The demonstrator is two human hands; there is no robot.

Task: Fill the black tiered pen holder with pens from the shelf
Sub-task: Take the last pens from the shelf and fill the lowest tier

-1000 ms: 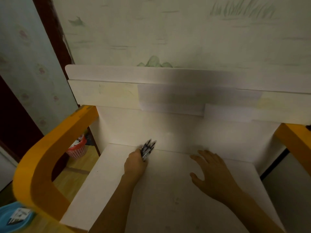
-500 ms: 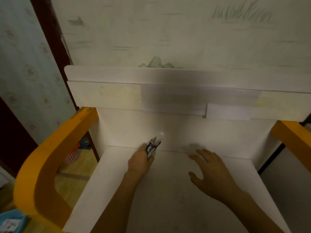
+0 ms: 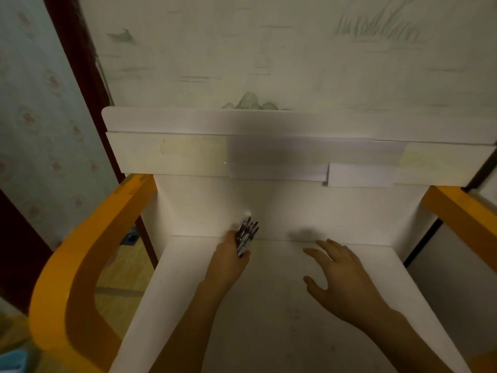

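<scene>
From the head view, the white shelf [image 3: 269,319] carries nothing but the two hands. Since a second ago both hands have barely shifted, and the pens look more upright. The left hand [image 3: 228,262] grips a bundle of pens [image 3: 246,236], fingers curled round their lower ends, tips fanning toward the far wall. The right hand [image 3: 341,275] hovers open, fingers spread, to the right of the pens.

Left hand [image 3: 228,261] fisted, right hand [image 3: 343,278] splayed.

Glossy dark pens [image 3: 246,236], matt white shelf [image 3: 282,305], smooth orange-painted frame [image 3: 88,254]
</scene>
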